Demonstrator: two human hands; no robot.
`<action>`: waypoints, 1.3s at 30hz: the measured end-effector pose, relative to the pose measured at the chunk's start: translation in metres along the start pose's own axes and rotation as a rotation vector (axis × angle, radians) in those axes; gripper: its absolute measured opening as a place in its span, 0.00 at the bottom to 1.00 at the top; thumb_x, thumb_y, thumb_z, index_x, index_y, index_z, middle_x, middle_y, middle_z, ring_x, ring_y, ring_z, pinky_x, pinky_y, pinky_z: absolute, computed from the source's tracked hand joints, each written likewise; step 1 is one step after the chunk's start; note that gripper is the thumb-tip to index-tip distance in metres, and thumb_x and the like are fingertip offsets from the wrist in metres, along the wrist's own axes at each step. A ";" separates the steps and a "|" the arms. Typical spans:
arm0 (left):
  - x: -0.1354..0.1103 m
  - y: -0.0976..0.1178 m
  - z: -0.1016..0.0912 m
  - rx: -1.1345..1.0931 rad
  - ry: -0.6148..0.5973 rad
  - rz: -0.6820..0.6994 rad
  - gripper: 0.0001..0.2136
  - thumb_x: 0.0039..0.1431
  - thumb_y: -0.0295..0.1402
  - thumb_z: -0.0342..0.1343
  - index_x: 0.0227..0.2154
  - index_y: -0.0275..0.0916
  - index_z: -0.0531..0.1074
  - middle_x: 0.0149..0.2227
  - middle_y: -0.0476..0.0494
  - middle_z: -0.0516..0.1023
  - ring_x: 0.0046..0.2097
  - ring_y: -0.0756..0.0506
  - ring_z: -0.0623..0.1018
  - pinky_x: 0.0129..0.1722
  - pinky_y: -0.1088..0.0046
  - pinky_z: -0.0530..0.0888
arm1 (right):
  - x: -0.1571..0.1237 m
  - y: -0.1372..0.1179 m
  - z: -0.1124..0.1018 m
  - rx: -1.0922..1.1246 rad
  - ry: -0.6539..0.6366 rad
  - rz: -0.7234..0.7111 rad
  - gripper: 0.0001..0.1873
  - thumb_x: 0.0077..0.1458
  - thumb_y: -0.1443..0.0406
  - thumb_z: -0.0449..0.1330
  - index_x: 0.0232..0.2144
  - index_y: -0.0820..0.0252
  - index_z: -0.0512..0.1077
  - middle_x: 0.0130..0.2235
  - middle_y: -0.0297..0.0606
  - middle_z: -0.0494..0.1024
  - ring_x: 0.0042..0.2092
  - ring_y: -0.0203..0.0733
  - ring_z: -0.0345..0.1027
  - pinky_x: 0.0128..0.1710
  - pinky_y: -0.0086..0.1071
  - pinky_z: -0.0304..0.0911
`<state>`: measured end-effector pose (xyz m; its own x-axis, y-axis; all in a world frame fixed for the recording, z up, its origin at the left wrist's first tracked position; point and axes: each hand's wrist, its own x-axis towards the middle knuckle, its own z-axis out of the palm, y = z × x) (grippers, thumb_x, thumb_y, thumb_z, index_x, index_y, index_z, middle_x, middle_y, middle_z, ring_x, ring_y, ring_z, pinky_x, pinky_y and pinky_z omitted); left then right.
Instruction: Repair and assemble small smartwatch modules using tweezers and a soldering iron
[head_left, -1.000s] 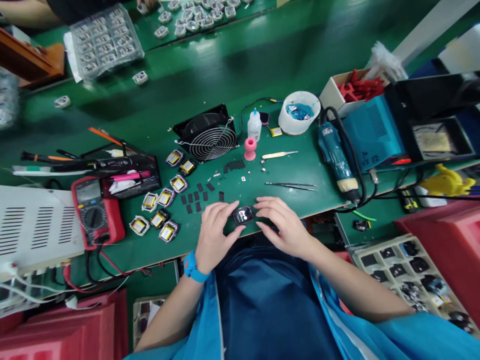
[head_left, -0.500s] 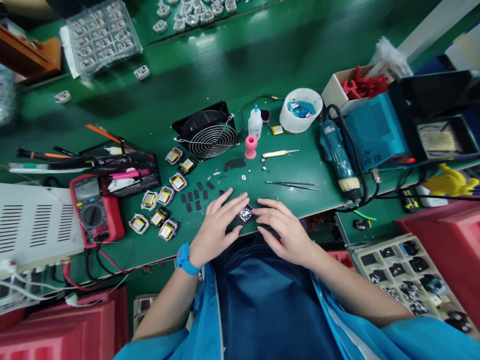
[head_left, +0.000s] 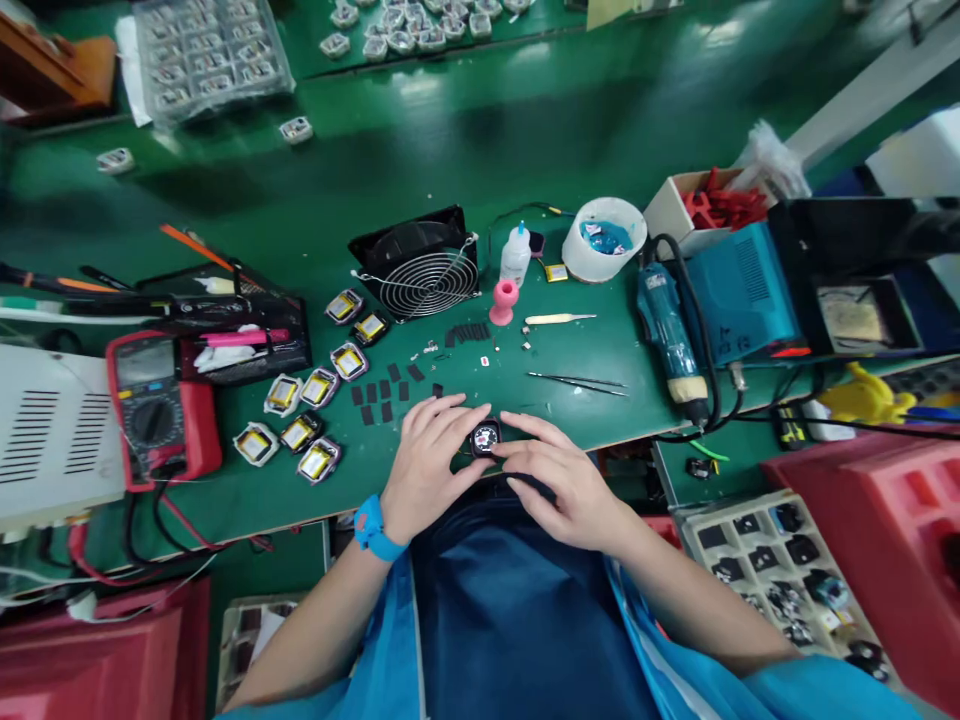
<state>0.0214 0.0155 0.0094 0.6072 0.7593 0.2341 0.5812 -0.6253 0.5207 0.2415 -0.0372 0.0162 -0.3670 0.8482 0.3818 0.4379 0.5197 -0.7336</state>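
Note:
At the bench's front edge lies a small square smartwatch [head_left: 485,437] without a strap, its round dial lit on the screen. My left hand [head_left: 433,450] grips its left side between thumb and forefinger, the other fingers lying together. From the right, my right hand [head_left: 562,475] reaches over with fingers apart, and a fingertip touches the lower right of the screen. Nothing shows in its grasp. Left of the watch are several small black rectangular pads [head_left: 386,390]. Tweezers [head_left: 577,383] lie beyond my right hand.
Several opened watch cases [head_left: 319,387] with yellow batteries lie at the left, near a red multimeter [head_left: 154,410]. Behind stand a fan [head_left: 420,270], a white bottle [head_left: 515,255], a pink holder [head_left: 504,300] and a white tub [head_left: 604,262]. An electric screwdriver [head_left: 671,335] sits at the right.
My right fingertip has moved from the watch's right edge onto its screen. The left hand keeps its grip. The camera view has shifted slightly.

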 end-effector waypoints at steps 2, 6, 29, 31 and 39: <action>-0.002 0.003 0.001 0.008 0.019 -0.022 0.23 0.65 0.35 0.62 0.61 0.41 0.66 0.53 0.40 0.79 0.61 0.37 0.73 0.64 0.51 0.66 | -0.001 0.002 -0.003 0.006 0.021 0.023 0.09 0.64 0.72 0.57 0.45 0.58 0.71 0.49 0.45 0.83 0.64 0.52 0.69 0.61 0.53 0.71; -0.004 0.005 0.003 -0.007 0.031 -0.043 0.24 0.66 0.34 0.61 0.62 0.42 0.66 0.54 0.40 0.78 0.62 0.37 0.72 0.65 0.50 0.66 | -0.005 0.006 -0.005 -0.023 0.009 0.057 0.12 0.63 0.74 0.58 0.48 0.57 0.70 0.50 0.47 0.82 0.64 0.54 0.68 0.60 0.56 0.70; -0.005 0.003 0.005 -0.091 0.052 -0.003 0.22 0.65 0.30 0.60 0.61 0.39 0.67 0.57 0.37 0.78 0.60 0.40 0.76 0.62 0.57 0.75 | 0.001 0.006 -0.002 -0.020 -0.087 -0.002 0.20 0.60 0.79 0.52 0.50 0.57 0.69 0.55 0.48 0.80 0.69 0.52 0.62 0.64 0.58 0.68; -0.005 0.003 0.005 -0.100 0.055 -0.007 0.23 0.65 0.30 0.60 0.62 0.40 0.66 0.57 0.37 0.78 0.61 0.40 0.76 0.62 0.56 0.75 | 0.004 0.005 0.000 -0.054 -0.132 -0.017 0.21 0.60 0.79 0.52 0.52 0.58 0.68 0.59 0.50 0.77 0.72 0.52 0.56 0.66 0.60 0.65; -0.004 0.003 0.004 -0.106 0.041 -0.006 0.23 0.66 0.29 0.59 0.63 0.41 0.65 0.57 0.38 0.77 0.61 0.39 0.76 0.61 0.54 0.75 | 0.002 0.002 -0.001 0.001 -0.170 0.004 0.21 0.57 0.80 0.51 0.48 0.58 0.72 0.57 0.43 0.80 0.73 0.53 0.53 0.66 0.57 0.65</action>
<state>0.0229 0.0100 0.0071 0.5804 0.7707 0.2630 0.5224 -0.6002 0.6057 0.2428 -0.0347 0.0161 -0.4989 0.8208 0.2782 0.4391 0.5161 -0.7354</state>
